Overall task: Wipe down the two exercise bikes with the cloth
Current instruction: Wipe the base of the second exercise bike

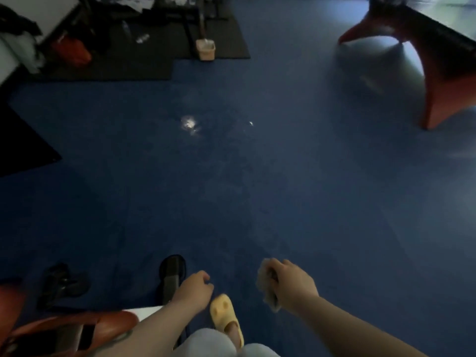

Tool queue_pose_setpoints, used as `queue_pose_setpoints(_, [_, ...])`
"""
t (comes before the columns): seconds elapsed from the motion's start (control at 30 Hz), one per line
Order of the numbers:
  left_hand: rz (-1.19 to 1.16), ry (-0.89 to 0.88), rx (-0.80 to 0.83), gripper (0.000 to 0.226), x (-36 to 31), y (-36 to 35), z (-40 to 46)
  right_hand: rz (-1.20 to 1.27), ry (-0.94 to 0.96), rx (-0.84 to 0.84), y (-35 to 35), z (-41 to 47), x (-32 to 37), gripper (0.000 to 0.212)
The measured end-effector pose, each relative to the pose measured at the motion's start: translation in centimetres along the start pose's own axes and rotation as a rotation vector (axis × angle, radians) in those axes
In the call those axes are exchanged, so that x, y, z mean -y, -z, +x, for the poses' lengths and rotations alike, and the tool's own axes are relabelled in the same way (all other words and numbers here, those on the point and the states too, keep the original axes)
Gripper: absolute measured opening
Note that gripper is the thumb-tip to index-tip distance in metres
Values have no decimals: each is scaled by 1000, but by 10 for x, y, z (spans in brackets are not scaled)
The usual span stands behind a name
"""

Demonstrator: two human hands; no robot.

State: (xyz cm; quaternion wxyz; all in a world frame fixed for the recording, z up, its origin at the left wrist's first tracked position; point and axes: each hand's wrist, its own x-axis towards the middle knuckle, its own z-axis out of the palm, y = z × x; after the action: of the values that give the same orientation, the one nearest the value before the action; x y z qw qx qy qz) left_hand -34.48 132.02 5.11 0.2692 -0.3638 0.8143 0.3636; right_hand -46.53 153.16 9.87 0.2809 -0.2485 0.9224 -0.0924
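Blue gym flooring point(231, 189) fills most of the dim, blurred head view, seen from above by a person who appears to be walking across it. Nearest the camera, a yellow slipper point(225, 311) steps forward between the two bare forearms. The left hand point(194, 289) hangs loosely curled, its grip holding nothing. The right hand point(291, 286) has its grip pressed together around the cloth point(268, 284), a crumpled grey wad bunched in the fist, with ends poking out above and below.

At the lower left edge sits a red and black frame point(77, 328), which seems to be part of one exercise bike, with a black pedal point(171, 275) just beside the left hand. Farther off, at the upper right, a second red frame point(443, 81) stands well apart across the open floor, probably the other bike. Black mats point(144, 47), a small beige bin point(205, 49) and clutter lie along the far wall.

The step in hand looks like carrying the cloth from one bike toward the other. To do it well, keep the cloth gathered firmly so it does not drop, then shake it open to a clean face before pressing it flat on the next frame.
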Motion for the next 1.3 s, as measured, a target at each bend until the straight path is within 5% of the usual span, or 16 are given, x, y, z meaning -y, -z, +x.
queue_pose_setpoints(0.17, [-38, 36, -61, 13, -21, 51, 49, -107, 23, -44, 55, 87, 1, 27])
queue_pose_setpoints(0.33, [-126, 63, -89, 29, -57, 81, 85, -143, 97, -1, 91, 157, 18, 33])
queue_pose_setpoints(0.63, [-363, 232, -221, 9, -113, 141, 178, -285, 425, 128, 173, 324, 77, 26])
queue_pose_setpoints(0.83, [-557, 355, -358, 31, -141, 192, 207, -539, 643, 265, 217, 410, 133, 41])
queue_pose_setpoints(1.03, [-657, 532, -368, 31, -111, 221, 211, -575, 848, 410, 193, 449, 216, 42])
queue_pose_setpoints(1.3, [-772, 692, -435, 22, -33, 304, 234, -809, 1074, 406, 182, 503, 364, 36])
